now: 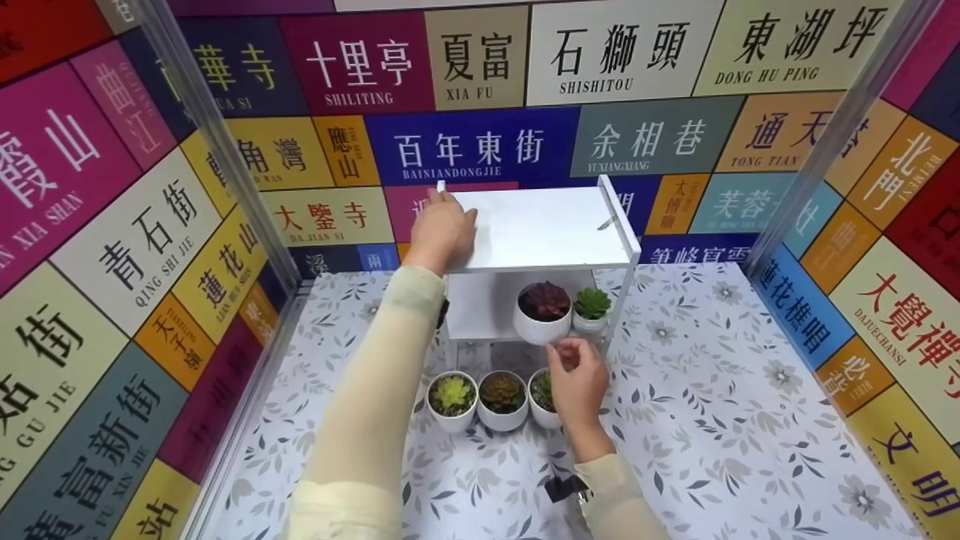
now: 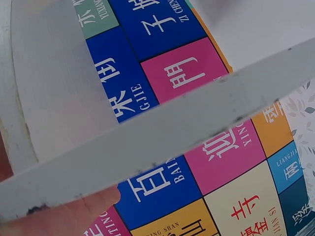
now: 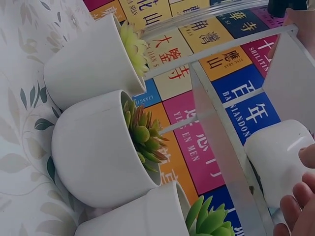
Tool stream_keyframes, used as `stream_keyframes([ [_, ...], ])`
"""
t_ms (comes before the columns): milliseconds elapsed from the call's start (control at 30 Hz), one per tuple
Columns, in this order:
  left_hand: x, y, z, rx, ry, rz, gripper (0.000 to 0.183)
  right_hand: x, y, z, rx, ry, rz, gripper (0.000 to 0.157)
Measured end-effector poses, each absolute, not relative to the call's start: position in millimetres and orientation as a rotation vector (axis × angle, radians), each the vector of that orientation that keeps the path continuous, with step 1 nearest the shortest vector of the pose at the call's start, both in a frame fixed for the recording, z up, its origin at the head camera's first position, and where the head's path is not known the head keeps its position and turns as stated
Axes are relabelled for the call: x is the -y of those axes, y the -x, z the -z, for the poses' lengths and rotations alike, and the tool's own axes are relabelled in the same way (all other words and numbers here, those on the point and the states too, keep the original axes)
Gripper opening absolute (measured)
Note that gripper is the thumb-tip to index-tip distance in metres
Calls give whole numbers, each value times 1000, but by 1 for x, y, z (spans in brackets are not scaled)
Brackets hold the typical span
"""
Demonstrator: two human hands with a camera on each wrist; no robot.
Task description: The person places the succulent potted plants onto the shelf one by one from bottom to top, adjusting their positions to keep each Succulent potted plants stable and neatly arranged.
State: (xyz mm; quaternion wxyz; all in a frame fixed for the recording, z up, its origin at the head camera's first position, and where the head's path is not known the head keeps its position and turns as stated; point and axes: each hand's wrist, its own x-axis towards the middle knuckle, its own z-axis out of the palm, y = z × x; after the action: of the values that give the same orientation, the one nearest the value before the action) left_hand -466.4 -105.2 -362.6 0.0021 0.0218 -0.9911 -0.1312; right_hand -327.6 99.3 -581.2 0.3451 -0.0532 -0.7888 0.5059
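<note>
My left hand (image 1: 442, 229) grips the left end of the white shelf rack (image 1: 540, 225) at its top board. In the left wrist view, a finger (image 2: 93, 206) shows along a white bar of the rack. A round white pot with a dark red succulent (image 1: 546, 300) sits at the front of the rack's middle board, beside a smaller pot with a green succulent (image 1: 592, 304). Just below the red plant's pot is my right hand (image 1: 581, 379), its fingers loosely bent and the fingertips right at the pot's base. In the right wrist view, fingers (image 3: 290, 214) overlap that white pot (image 3: 280, 162).
In front of the rack, a row of white potted succulents stands on the leaf-patterned cloth: a yellow-green one (image 1: 454, 394), a reddish-brown one (image 1: 502, 394) and a green one (image 1: 544, 390) partly behind my right hand. Walls of coloured sign panels (image 1: 472, 146) enclose the table.
</note>
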Motion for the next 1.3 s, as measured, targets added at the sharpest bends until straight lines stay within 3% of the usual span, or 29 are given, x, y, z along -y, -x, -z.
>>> stream_keyframes([
  [1300, 104, 463, 362, 3086, -60, 406, 77, -108, 286, 620, 2260, -2, -1277, 47],
])
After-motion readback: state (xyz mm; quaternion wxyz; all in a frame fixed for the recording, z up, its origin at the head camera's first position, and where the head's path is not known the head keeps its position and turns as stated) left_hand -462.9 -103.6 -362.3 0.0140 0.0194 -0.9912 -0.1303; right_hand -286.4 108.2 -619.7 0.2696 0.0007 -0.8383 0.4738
